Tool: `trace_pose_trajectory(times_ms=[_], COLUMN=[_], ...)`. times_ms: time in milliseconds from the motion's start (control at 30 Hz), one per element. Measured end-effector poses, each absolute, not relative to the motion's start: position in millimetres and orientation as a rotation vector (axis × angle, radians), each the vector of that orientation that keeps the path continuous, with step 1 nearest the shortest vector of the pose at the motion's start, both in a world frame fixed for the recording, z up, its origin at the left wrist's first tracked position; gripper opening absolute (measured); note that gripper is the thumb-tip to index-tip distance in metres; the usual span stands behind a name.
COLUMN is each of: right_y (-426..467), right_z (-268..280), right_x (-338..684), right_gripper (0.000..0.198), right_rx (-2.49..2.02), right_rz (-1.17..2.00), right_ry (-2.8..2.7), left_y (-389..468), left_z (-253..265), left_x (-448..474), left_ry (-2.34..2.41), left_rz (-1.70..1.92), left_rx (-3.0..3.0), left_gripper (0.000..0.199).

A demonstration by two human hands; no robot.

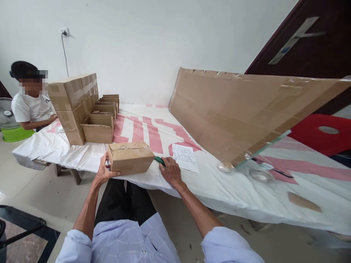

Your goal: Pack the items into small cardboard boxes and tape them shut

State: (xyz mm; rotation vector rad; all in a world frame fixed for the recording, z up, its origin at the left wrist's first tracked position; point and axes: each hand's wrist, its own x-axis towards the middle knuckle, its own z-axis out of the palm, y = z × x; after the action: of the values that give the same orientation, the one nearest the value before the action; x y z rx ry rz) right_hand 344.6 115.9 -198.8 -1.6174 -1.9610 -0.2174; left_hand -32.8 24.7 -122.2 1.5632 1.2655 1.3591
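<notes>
A small brown cardboard box (pixel 131 160) sits near the front edge of the cloth-covered table, its top closed and a rough torn strip along the top's far side. My left hand (pixel 105 171) grips the box's left end, thumb along the lower front. Fingers wrapped, my right hand (pixel 170 171) holds a slim green tool (pixel 159 161) just right of the box. The tool points at the box's right end; its kind and whether it touches the box I cannot tell. Beside that hand lies a paper sheet (pixel 185 157) with small drawn shapes.
Taped boxes (pixel 71 106) are stacked at left, with several open boxes (pixel 98 128) beside them. A large cardboard sheet (pixel 236 109) leans at right, above tape rolls (pixel 260 175) and a cardboard scrap (pixel 304 202). A red chair (pixel 323 135) stands behind. Another person (pixel 33 107) sits at far left.
</notes>
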Motion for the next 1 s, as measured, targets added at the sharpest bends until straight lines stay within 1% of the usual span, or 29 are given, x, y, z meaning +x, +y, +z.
trace_pose_trajectory(times_ms=[133, 333, 667, 1000], right_y=[115.7, 115.3, 112.5, 109.3], right_z=[-199.4, -202.8, -204.4, -198.8], right_x=[344.8, 347.1, 348.2, 346.9], right_gripper=[0.03, 0.029, 0.027, 0.028], right_rx=[-1.612, -1.61, -1.602, -1.593], right_rz=[-0.221, -0.218, -0.233, -0.183], right_ry=[-1.958, -1.971, -1.972, -1.966], left_y=[20.3, 10.4, 3.6, -0.4], left_z=[-127.5, -126.2, -122.8, -117.7], left_x=[-24.4, -10.9, -4.5, -1.5], left_ry=[1.294, 1.328, 1.334, 1.3], left_rz=[1.402, 1.489, 1.515, 1.512], left_rx=[1.492, 1.412, 1.471, 1.563], left_gripper=[0.144, 0.141, 0.126, 0.117])
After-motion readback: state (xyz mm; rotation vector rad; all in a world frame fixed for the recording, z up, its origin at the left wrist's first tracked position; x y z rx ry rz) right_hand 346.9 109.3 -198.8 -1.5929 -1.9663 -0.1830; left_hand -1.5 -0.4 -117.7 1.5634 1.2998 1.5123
